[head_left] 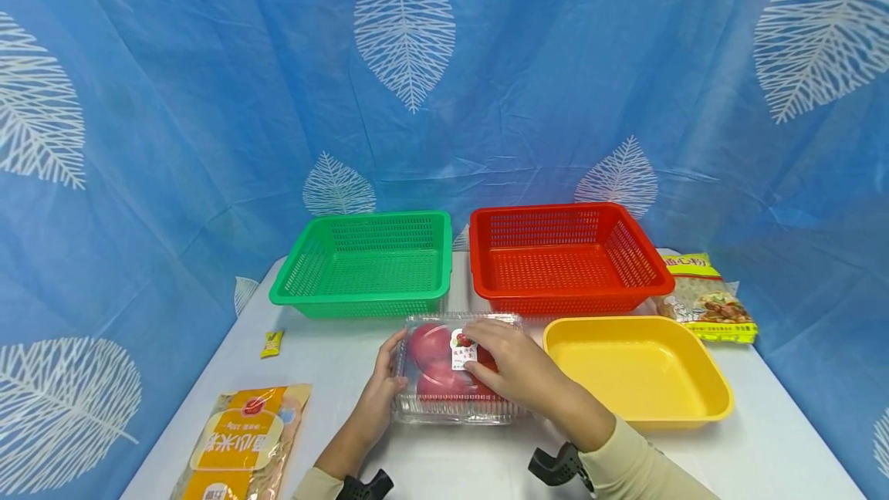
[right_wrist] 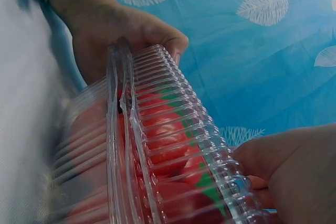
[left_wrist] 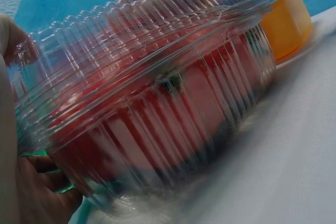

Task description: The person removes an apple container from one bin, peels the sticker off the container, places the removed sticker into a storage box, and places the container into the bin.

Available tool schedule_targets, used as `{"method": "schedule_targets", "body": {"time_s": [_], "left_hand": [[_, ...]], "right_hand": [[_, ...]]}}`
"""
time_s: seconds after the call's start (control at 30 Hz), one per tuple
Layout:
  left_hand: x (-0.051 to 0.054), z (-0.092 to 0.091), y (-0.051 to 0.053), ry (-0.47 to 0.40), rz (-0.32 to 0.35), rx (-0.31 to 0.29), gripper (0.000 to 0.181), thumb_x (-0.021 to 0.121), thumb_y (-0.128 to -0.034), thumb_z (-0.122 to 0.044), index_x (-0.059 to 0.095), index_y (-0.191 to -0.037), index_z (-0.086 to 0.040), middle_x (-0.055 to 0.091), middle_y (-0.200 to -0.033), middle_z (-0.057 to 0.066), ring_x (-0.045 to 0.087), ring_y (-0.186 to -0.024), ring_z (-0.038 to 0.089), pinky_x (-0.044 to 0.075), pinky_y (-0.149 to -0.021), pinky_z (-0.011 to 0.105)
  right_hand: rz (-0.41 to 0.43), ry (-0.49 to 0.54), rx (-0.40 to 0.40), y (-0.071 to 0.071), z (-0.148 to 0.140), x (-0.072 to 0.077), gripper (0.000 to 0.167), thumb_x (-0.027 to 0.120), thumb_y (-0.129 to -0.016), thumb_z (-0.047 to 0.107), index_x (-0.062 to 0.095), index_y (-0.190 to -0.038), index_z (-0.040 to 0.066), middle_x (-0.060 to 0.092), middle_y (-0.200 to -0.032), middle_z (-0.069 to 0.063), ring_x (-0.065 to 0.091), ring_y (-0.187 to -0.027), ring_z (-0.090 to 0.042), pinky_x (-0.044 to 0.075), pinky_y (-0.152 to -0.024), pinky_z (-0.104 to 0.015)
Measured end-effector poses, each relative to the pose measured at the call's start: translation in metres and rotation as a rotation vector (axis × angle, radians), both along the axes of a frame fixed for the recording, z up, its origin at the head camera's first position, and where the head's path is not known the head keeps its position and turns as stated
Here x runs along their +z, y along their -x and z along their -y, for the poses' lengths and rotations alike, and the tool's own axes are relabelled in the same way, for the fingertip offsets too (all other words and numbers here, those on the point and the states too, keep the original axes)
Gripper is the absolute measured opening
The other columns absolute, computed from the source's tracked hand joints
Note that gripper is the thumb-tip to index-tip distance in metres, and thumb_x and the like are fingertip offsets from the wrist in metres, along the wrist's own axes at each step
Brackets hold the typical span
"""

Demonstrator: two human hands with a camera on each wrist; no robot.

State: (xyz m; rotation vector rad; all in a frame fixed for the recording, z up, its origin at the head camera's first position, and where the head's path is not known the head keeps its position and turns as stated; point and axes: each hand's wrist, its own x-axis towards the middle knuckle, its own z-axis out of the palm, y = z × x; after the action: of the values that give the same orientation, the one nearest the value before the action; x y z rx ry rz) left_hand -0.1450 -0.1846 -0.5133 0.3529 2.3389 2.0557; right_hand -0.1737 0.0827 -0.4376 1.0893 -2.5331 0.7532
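Note:
A clear ribbed plastic box (head_left: pixel 454 407) of large, round red fruit, resembling tomatoes (head_left: pixel 430 344), sits at the table's middle with its lid down. A white label (head_left: pixel 464 350) with printed writing and a red fruit picture lies on the lid. My left hand (head_left: pixel 378 396) grips the box's left side, thumb at the lid's edge (left_wrist: pixel 29 51) and fingers (left_wrist: pixel 50 187) lower down. Over the lid, my right hand (head_left: pixel 514 361) touches the label's right side with thumb and fingers. In the right wrist view it partly hides behind the lid's ribbed edge (right_wrist: pixel 210 129).
Behind the box stand a green basket (head_left: pixel 378 305) and a red basket (head_left: pixel 569 303). A yellow tray (head_left: pixel 625 376) is at the right, beside a yellow-topped food bag (head_left: pixel 708 303). An orange food bag (head_left: pixel 239 438) and a small yellow packet (head_left: pixel 272 343) lie left.

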Motion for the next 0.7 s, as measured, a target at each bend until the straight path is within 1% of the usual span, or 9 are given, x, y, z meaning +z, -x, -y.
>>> {"method": "schedule_targets", "body": {"time_s": [0.2,0.47,0.6,0.7], "left_hand": [[-0.0006,0.0001,-0.0003,-0.003,0.004,0.001,0.080,0.039,-0.0869,-0.002,0.025,-0.165,-0.016,0.002,-0.172,0.025,-0.006,-0.155,0.051,-0.001,-0.115,0.073],[-0.0002,0.0004,-0.0004,-0.014,-0.009,-0.009,0.079,0.039,-0.0872,-0.002,0.025,-0.164,-0.014,0.001,-0.172,0.027,-0.008,-0.154,0.052,-0.003,-0.115,0.074],[-0.0002,0.0005,-0.0006,-0.012,-0.020,-0.014,0.079,0.039,-0.0874,-0.002,0.025,-0.164,-0.014,0.002,-0.172,0.027,-0.008,-0.154,0.051,-0.003,-0.115,0.073],[-0.0001,0.0004,-0.0011,0.002,-0.036,-0.014,0.080,0.038,-0.0870,-0.002,0.025,-0.165,-0.015,0.003,-0.172,0.026,-0.006,-0.155,0.050,-0.002,-0.116,0.072]], "right_hand": [[0.019,-0.020,-0.009,-0.0002,0.0005,0.0000,0.046,0.084,-0.093,0.025,0.071,-0.132,0.004,0.070,-0.133,-0.010,0.061,-0.130,-0.030,0.046,-0.108,-0.048],[0.029,-0.031,-0.007,-0.0004,0.0013,0.0007,0.048,0.083,-0.093,0.026,0.070,-0.133,0.003,0.069,-0.134,-0.011,0.062,-0.128,-0.029,0.047,-0.107,-0.048],[0.022,-0.034,-0.006,-0.0009,0.0012,0.0011,0.049,0.083,-0.093,0.027,0.070,-0.134,0.003,0.069,-0.134,-0.012,0.062,-0.128,-0.030,0.047,-0.107,-0.047],[0.000,-0.029,0.010,-0.0004,0.0015,0.0009,0.047,0.083,-0.093,0.026,0.071,-0.132,0.003,0.070,-0.133,-0.012,0.063,-0.126,-0.030,0.047,-0.107,-0.047]]}}
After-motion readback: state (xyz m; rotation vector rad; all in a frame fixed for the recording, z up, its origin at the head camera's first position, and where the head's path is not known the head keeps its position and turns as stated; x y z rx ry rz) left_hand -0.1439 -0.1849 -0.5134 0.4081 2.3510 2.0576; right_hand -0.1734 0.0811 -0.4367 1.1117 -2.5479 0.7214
